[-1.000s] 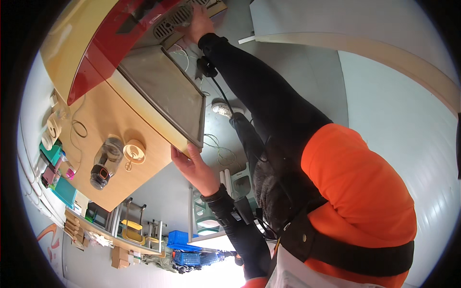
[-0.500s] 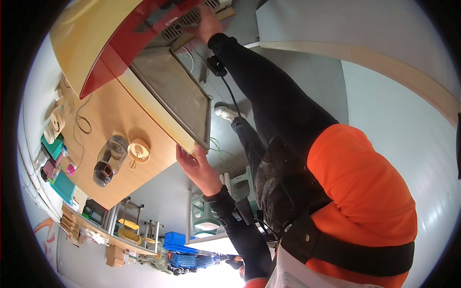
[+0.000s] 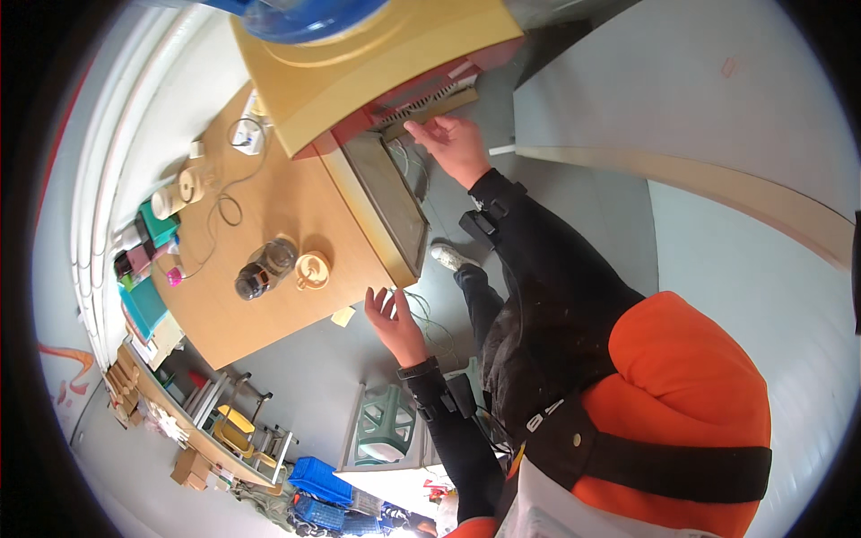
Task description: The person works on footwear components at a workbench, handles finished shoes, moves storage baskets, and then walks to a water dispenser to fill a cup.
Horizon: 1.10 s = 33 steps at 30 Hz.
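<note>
My left hand [image 3: 395, 328] is open, fingers apart and slightly curled, just below the near corner of a grey panel with a yellow side [image 3: 399, 202]. That panel juts from a water dispenser with a yellow top and red front [image 3: 408, 45]. A gap shows between my fingertips and the corner. My right hand [image 3: 456, 149] is also open and holds nothing visible, thumb and fingers apart. It hovers close to the dispenser's slotted grille [image 3: 421, 106]. A blue water bottle [image 3: 309, 20] sits on the dispenser, partly cut off by the picture's upper edge.
On the wooden table [image 3: 224, 314] are a clear jar with a dark lid [image 3: 267, 267], a cream cup [image 3: 312, 270] and a cable [image 3: 229, 210]. Green stools [image 3: 386, 421], blue crates [image 3: 321, 481] and a yellow step ladder [image 3: 235, 429] stand below. Loose wires [image 3: 435, 318] hang near the table.
My left hand has let go of the panel's corner and dropped away. My right hand has drawn back from the grille. The view has shifted, bringing the blue bottle into sight.
</note>
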Available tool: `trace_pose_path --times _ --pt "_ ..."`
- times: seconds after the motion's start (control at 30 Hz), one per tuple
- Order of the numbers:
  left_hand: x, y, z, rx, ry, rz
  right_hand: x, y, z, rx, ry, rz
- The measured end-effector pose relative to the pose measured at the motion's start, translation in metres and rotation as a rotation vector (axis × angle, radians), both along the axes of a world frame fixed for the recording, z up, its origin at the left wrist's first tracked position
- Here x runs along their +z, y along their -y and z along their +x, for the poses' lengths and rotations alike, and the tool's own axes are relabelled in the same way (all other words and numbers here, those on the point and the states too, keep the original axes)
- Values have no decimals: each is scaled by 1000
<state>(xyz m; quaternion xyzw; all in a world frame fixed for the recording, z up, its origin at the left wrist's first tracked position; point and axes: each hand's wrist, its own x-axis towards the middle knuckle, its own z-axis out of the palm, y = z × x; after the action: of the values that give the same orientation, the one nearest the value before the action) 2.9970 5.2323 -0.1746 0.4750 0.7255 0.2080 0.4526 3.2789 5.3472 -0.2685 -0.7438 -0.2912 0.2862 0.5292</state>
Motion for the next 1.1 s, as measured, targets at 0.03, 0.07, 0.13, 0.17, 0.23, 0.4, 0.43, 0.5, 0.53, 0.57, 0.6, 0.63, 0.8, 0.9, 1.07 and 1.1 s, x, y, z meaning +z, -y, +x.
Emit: trace_pose_path --times 0.03,0.07,0.13,0.17,0.23,0.4,0.43,0.5,0.53,0.57,0.6,0.63,0.8,0.9,1.07,1.1 --pt "5 2 -3 5 5 18 10 -4 -1 5 5 18" --pt "9 4 -9 26 17 22 18 -8 -3 2 -39 2" --pt "17 8 -14 55 37 27 21 -16 1 3 -75 0" --pt "20 9 -17 61 41 39 21 -21 3 1 -77 10" --pt "24 15 -20 76 62 51 10 -25 9 9 -75 24" --pt "24 39 -45 128 127 39 1 -30 13 37 -335 81" --pt "27 43 -44 143 160 21 1 -31 16 41 -404 75" --pt "33 49 -41 166 209 48 1 -30 24 64 -443 67" --pt "37 50 -39 150 229 37 0 -30 28 73 -532 101" --pt "41 51 -37 132 249 28 0 -30 36 81 -620 137" --pt "54 62 -55 155 228 32 13 -30 14 163 -659 47" --pt "57 61 -49 142 245 46 12 -22 29 158 -641 66" --pt "92 92 -70 165 319 69 10 29 10 524 -639 -80" --pt "126 107 -65 163 445 93 -2 88 22 871 -222 -273" --pt "299 131 -59 -76 941 296 -134 156 76 1396 278 -417" --pt "337 157 -64 -67 960 302 -143 178 31 1282 84 -690"
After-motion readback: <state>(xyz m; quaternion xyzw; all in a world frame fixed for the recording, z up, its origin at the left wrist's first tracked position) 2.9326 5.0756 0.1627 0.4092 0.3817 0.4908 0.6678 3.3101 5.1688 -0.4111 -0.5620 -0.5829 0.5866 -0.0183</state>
